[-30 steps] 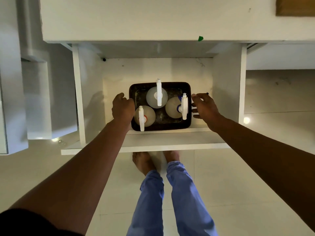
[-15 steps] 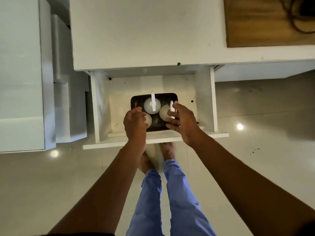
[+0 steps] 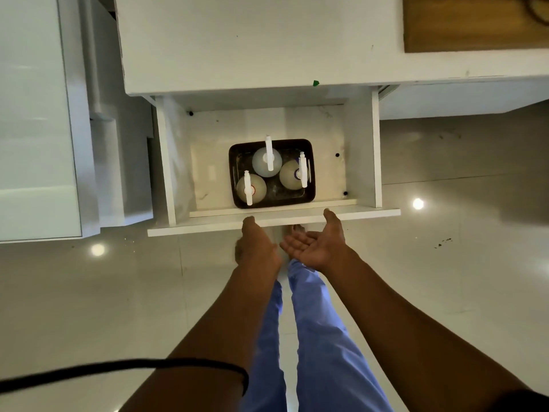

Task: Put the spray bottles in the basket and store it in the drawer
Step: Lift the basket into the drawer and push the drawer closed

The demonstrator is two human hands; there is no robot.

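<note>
A dark basket (image 3: 309, 171) sits on the floor of the open white drawer (image 3: 364, 150), close to the drawer's front panel. Three spray bottles stand upright in it: one at the back (image 3: 266, 162), one at the front left (image 3: 251, 188) and one at the right (image 3: 292, 175), all with white trigger heads. My left hand (image 3: 257, 245) is just in front of the drawer's front panel, fingers loosely curled, holding nothing. My right hand (image 3: 319, 243) is beside it, palm up and fingers spread, empty.
The white countertop (image 3: 252, 40) overhangs the drawer, with a wooden board (image 3: 463, 22) at its far right. White cabinet fronts (image 3: 35, 114) stand to the left. Glossy floor tiles lie below, where my blue-trousered legs (image 3: 312, 337) stand. A black cable (image 3: 118, 368) crosses the lower left.
Both hands have let go of the basket and drawn back out of the drawer to its front panel. The basket stays in the drawer.
</note>
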